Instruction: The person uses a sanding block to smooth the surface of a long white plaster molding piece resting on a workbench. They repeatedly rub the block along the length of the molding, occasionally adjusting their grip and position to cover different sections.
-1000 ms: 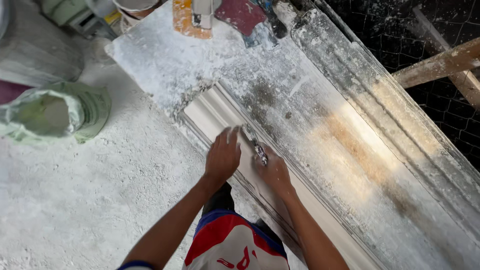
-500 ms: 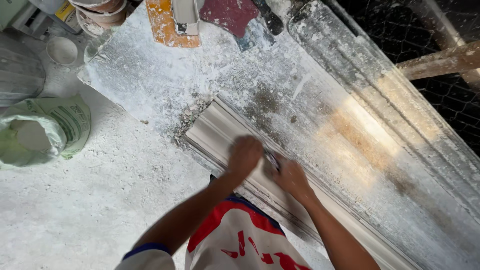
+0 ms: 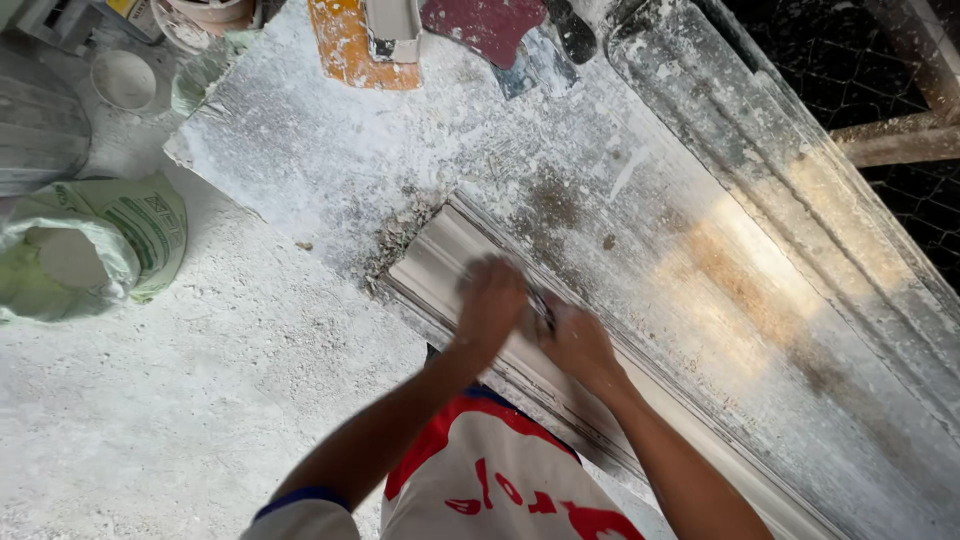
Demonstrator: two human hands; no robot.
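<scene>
Your left hand (image 3: pixel 490 305) presses flat on the white plaster moulding (image 3: pixel 430 262), blurred. Just beside it, your right hand (image 3: pixel 578 343) grips a thin dark tool (image 3: pixel 540 305) against the same moulding. Beyond your hands lie an orange trowel (image 3: pixel 350 50) and a dark red scraper (image 3: pixel 485 25). Far to your left sits a green sack (image 3: pixel 120 235).
</scene>
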